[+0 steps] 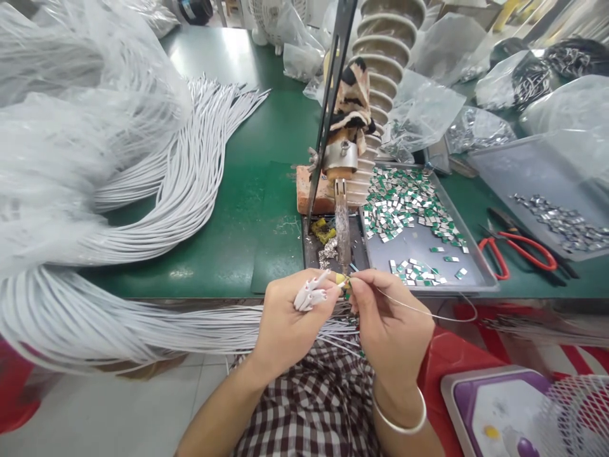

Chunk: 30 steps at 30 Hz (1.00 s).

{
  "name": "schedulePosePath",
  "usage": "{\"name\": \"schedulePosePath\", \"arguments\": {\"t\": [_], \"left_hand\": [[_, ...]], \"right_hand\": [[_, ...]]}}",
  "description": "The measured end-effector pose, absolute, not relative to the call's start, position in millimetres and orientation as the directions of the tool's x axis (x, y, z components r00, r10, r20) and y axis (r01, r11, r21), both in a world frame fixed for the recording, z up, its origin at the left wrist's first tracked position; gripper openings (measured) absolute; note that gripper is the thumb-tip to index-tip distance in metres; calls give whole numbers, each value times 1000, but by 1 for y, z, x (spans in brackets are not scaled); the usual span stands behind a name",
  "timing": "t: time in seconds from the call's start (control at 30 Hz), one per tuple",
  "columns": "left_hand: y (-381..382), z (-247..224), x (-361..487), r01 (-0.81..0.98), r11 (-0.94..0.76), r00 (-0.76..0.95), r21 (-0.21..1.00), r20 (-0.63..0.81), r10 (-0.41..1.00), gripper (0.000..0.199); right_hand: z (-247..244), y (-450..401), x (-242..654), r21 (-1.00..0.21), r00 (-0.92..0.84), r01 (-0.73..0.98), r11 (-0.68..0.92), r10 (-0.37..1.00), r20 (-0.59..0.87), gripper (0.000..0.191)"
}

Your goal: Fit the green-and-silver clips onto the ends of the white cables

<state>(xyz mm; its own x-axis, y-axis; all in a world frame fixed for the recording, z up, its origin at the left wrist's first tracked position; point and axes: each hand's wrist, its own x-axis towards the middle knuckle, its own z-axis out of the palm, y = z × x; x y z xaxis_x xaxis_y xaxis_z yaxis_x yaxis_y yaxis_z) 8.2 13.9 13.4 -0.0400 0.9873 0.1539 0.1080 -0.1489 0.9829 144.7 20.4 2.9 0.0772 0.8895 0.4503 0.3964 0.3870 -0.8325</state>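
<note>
My left hand (291,317) is closed round a bundle of white cables (310,293), their cut ends sticking up past the fingers. The thumb and forefinger of my right hand (392,320) are pinched together, with a thin strand of solder wire (428,312) looping out to the right. The two hands' fingertips meet at a small yellowish and green piece, too small to make out fully. Just above them points the tip of a clamped soldering iron (341,222). Under the iron, a dark tray (311,254) holds solder scraps and a yellow sponge.
Small green circuit boards (404,197) lie in a grey tray (476,266). Red-handled pliers (523,247) and a tray of metal parts (566,222) are at right. A brick (309,190) and ribbed hose (385,51) stand behind the iron. White cables (185,190) cover the left.
</note>
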Motion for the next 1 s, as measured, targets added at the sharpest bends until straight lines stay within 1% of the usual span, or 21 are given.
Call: {"name": "schedulePosePath", "arguments": {"t": [0.17,0.33,0.4,0.47,0.57,0.67,0.7,0.77,0.87,1.0], "left_hand": [[15,15,9,132,-170,-56,977,178,982,17],[14,17,8,136,-164,-57,977,173,983,17],[13,17,8,129,-155,-63,980,164,985,16],[13,17,7,117,-135,-69,984,143,987,15],[14,18,6,88,-106,-71,990,112,991,14],[16,20,6,46,-112,-89,993,116,989,17],[16,21,6,36,-113,-92,993,116,989,17],[17,22,5,24,-110,-87,994,112,990,17],[19,24,5,16,-101,-82,995,102,991,16],[20,27,4,29,-90,-103,996,92,990,15]], "right_hand": [[-3,22,142,-827,99,402,394,879,466,7],[-1,22,142,-819,101,406,405,871,481,7],[-1,21,142,-799,82,422,429,859,505,9],[0,21,143,-777,69,448,442,850,523,16],[2,19,142,-765,143,457,454,811,567,26],[4,19,139,-727,232,397,560,705,670,23],[5,19,139,-701,231,390,596,674,702,22],[7,21,138,-643,185,430,634,636,750,21],[8,24,138,-580,114,529,619,625,772,23],[10,24,140,-559,96,559,612,622,777,24]]}}
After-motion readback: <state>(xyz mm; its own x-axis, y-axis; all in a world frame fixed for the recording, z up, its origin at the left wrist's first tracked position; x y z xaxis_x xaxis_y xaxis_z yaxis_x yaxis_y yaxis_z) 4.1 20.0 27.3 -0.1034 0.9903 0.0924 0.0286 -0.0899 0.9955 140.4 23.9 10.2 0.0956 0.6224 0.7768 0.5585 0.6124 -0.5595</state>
